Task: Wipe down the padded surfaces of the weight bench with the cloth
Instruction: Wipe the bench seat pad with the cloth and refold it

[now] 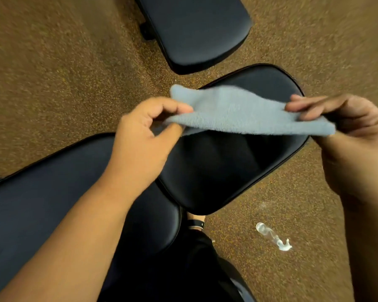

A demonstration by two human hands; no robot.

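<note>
A light blue cloth (pixel 238 110) is stretched flat in the air between both hands, above the black padded seat pad (pixel 216 171) of the weight bench. My left hand (pixel 144 136) pinches the cloth's left end between thumb and fingers. My right hand (pixel 347 131) grips its right end. The long black back pad (pixel 42 203) runs to the lower left, under my left forearm. The cloth hangs clear of the padding.
A second bench's black pad (pixel 194 29) lies at the top centre. A clear spray bottle (pixel 273 236) lies on the speckled brown rubber floor (pixel 52 73) at the lower right. My dark-clothed leg and shoe (pixel 196 227) stand beside the seat pad.
</note>
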